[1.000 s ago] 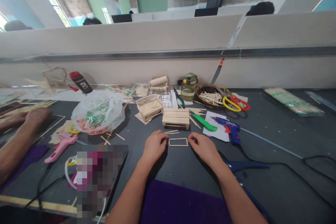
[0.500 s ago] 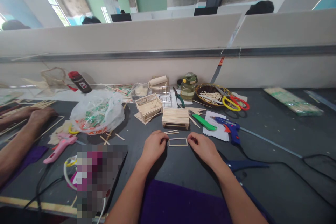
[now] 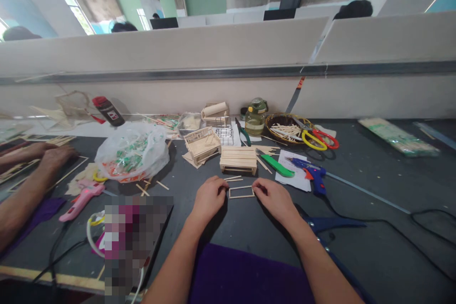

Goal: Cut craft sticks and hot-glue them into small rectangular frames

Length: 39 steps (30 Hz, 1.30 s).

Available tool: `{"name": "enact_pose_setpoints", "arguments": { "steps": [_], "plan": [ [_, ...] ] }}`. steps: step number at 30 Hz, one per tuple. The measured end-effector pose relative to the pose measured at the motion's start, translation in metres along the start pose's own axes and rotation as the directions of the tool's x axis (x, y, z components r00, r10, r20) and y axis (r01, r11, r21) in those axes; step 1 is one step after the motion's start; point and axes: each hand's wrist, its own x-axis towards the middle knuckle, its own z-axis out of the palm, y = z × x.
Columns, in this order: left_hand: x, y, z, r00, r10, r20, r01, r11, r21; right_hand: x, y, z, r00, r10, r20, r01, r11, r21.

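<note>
A small rectangular frame of thin wooden sticks (image 3: 241,196) lies on the dark table between my hands. My left hand (image 3: 211,195) is at its left end, thumb and fingers pinched together. At the right end, my right hand (image 3: 272,196) pinches the frame's corner, the fingertips covering part of it. Just behind the frame are a few loose sticks (image 3: 233,179). Farther back stands a small slatted wooden bench model (image 3: 238,159), with a wooden sofa-like model (image 3: 202,145) to its left.
To the right lie a green utility knife (image 3: 276,165), a blue glue gun (image 3: 314,174), scissors (image 3: 314,140) on a basket (image 3: 272,135) and blue pliers (image 3: 335,224). Leftward are a plastic bag (image 3: 131,154), a pink glue gun (image 3: 82,197) and another person's hands (image 3: 59,159).
My right hand has shifted slightly left, onto the right end of the stick frame. My left hand stays nearly still. The other person's hands have moved a little.
</note>
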Motion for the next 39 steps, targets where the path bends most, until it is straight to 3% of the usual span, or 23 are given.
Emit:
{"name": "enact_pose_setpoints", "arguments": {
  "steps": [5,9,39],
  "plan": [
    [0.000,0.000,0.001,1.000,-0.008,0.002,0.008,1.000,0.008,-0.001,-0.014,0.007,0.950,-0.310,-0.044,0.309,0.951,-0.016],
    [0.000,0.000,0.001,1.000,-0.010,0.009,0.010,1.000,0.016,-0.003,-0.021,0.014,0.904,-0.427,-0.007,0.426,0.904,-0.045],
    [-0.001,0.000,0.000,1.000,0.002,0.008,-0.002,1.000,-0.005,-0.001,-0.020,0.018,0.906,-0.422,0.012,0.422,0.905,-0.060]
  ]
}}
